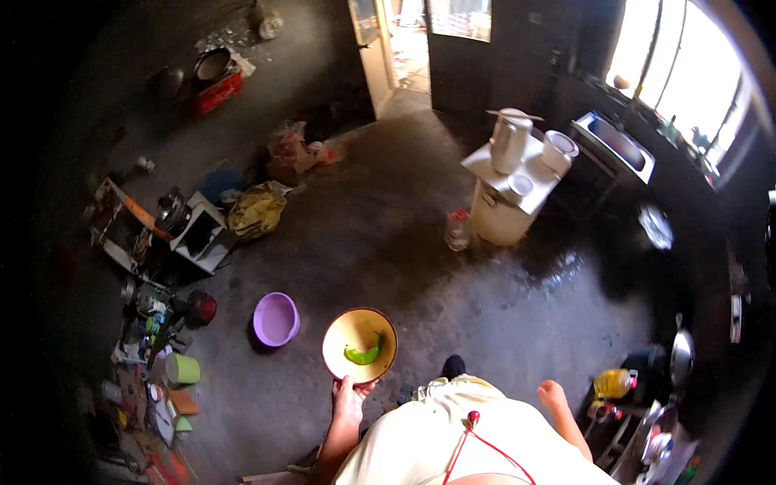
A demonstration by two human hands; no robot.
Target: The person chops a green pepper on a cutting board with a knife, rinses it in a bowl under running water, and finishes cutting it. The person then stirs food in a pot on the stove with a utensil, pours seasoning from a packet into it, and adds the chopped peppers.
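Note:
My left hand [347,396] grips the near rim of a bowl [335,335], yellow inside with a dark red edge. Inside the bowl lies something bright green [365,352], curved like a green pepper. The bowl is held out in front of my body, tilted so its inside faces up toward me. My right hand [554,394] hangs at my right side with its fingers curled in, and nothing shows in it. Left of the bowl, a purple basin [276,320] stands on the floor, apart from my hand.
Ahead to the right, a small white-topped stand [529,196] carries a tall metal pot [511,145] and containers. A plastic bottle [457,232] stands beside it. A sink [616,145] is by the window. Clutter lines the left; an oil bottle [612,384] is at lower right.

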